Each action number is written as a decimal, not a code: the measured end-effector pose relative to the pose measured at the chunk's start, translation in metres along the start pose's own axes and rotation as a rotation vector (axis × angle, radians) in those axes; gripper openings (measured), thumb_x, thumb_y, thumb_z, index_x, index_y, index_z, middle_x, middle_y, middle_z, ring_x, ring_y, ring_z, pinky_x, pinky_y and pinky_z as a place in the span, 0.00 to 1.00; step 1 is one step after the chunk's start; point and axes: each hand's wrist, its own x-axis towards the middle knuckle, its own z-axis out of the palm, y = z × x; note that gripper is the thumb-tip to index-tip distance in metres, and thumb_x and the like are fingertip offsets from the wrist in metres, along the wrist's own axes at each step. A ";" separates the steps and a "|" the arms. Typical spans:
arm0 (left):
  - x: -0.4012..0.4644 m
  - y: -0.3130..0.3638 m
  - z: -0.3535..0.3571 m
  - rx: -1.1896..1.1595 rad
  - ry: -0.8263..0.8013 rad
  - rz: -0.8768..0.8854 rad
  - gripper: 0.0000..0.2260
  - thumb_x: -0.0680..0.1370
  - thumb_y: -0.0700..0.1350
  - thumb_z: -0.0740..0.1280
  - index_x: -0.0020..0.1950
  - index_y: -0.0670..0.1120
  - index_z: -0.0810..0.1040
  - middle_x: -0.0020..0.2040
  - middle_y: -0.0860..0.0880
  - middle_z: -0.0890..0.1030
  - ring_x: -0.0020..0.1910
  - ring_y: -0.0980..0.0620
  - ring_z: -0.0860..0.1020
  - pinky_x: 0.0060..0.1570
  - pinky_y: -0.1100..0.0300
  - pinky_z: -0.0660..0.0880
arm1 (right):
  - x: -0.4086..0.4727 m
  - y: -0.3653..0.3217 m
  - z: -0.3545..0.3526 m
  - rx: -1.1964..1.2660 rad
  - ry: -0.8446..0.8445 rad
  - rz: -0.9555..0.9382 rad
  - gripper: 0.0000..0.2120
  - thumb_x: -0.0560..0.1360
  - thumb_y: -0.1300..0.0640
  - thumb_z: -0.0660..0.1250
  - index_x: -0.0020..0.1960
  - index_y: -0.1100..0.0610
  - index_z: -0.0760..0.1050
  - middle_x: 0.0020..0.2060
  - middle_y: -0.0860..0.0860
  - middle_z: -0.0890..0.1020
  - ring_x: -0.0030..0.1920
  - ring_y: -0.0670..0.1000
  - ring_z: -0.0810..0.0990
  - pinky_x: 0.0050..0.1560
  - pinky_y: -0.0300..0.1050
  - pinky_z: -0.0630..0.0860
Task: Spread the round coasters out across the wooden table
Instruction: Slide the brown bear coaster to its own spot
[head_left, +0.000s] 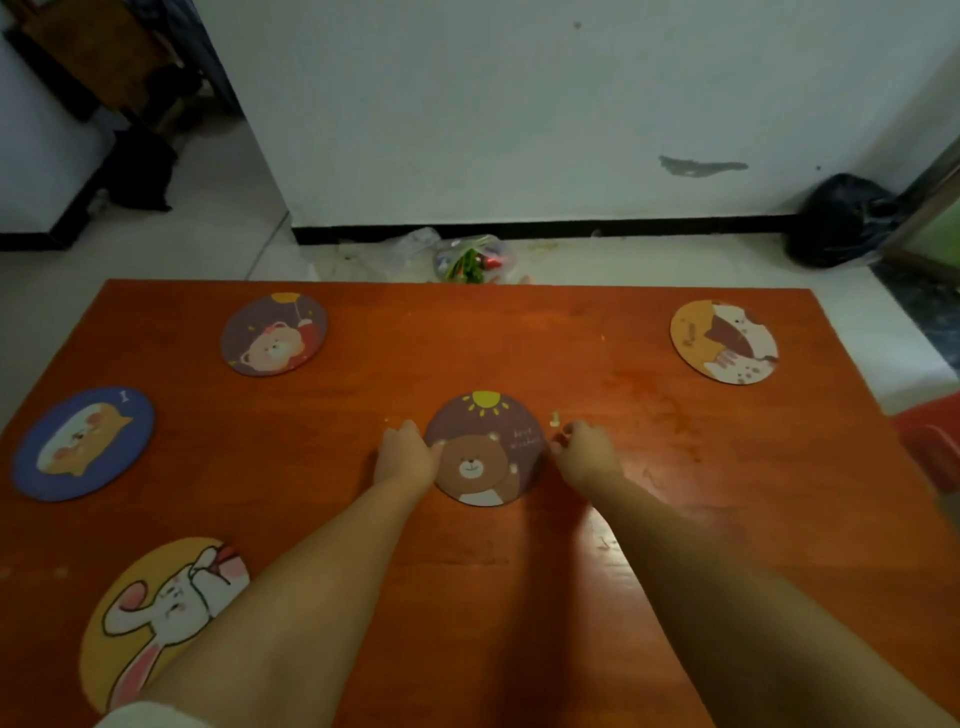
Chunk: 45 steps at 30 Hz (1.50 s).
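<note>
Several round coasters lie flat on the orange-brown wooden table (675, 493). A purple bear-and-sun coaster (485, 452) sits in the middle, with my left hand (408, 457) touching its left edge and my right hand (584, 452) at its right edge. Whether the fingers grip it or only rest against it is unclear. A purple bear-with-balloon coaster (274, 335) lies far left. A blue coaster (83, 444) sits at the left edge. A yellow rabbit coaster (161, 613) lies near left, partly under my left forearm. An orange cat coaster (724, 342) lies far right.
Beyond the table's far edge, a plastic bag of items (470, 260) lies on the pale floor by the white wall. A black bag (841, 221) stands in the right corner. Something red (935, 441) sits off the table's right side.
</note>
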 end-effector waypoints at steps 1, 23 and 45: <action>0.003 0.003 0.001 0.003 0.009 -0.024 0.24 0.79 0.50 0.65 0.70 0.39 0.68 0.70 0.38 0.68 0.67 0.37 0.71 0.62 0.44 0.73 | 0.004 -0.005 0.004 -0.004 0.000 -0.011 0.19 0.78 0.57 0.63 0.66 0.65 0.70 0.65 0.64 0.73 0.66 0.63 0.71 0.65 0.53 0.70; -0.014 0.038 -0.010 -0.240 -0.052 0.114 0.06 0.78 0.41 0.65 0.42 0.43 0.70 0.33 0.50 0.69 0.38 0.46 0.70 0.38 0.56 0.65 | -0.015 -0.003 -0.011 0.266 0.094 0.012 0.09 0.76 0.67 0.59 0.42 0.57 0.61 0.33 0.51 0.68 0.41 0.58 0.68 0.34 0.47 0.60; -0.222 0.178 0.198 -0.455 -0.128 0.125 0.05 0.78 0.38 0.65 0.43 0.40 0.72 0.37 0.44 0.74 0.34 0.45 0.73 0.35 0.56 0.72 | -0.072 0.291 -0.178 0.190 0.073 -0.051 0.09 0.76 0.65 0.64 0.44 0.59 0.63 0.34 0.51 0.70 0.41 0.56 0.70 0.41 0.48 0.64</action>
